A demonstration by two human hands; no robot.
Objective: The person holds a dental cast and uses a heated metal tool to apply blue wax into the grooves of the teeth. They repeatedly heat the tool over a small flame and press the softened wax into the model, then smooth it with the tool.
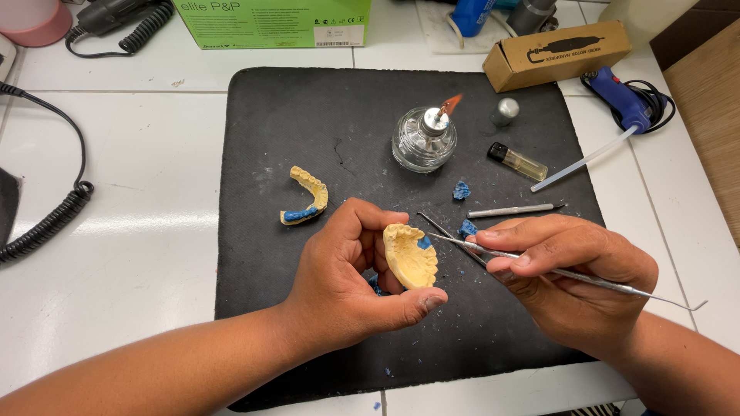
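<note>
My left hand (347, 273) holds a yellow plaster dental cast (410, 256) upright between thumb and fingers, above the black mat (262, 123). A spot of blue wax (425, 242) sits on the cast near its teeth. My right hand (566, 270) grips a thin metal instrument (617, 283) like a pen; its tip touches the blue wax on the cast. A second yellow cast (307, 197) with a blue wax strip lies on the mat to the left.
A lit glass spirit lamp (424, 139) burns at the mat's middle back, its metal cap (506, 111) and a lighter (517, 162) to its right. Blue wax bits (461, 190), another metal tool (512, 209), a glue gun (626, 100), cardboard box (556, 54) and coiled cords (46, 223) lie around.
</note>
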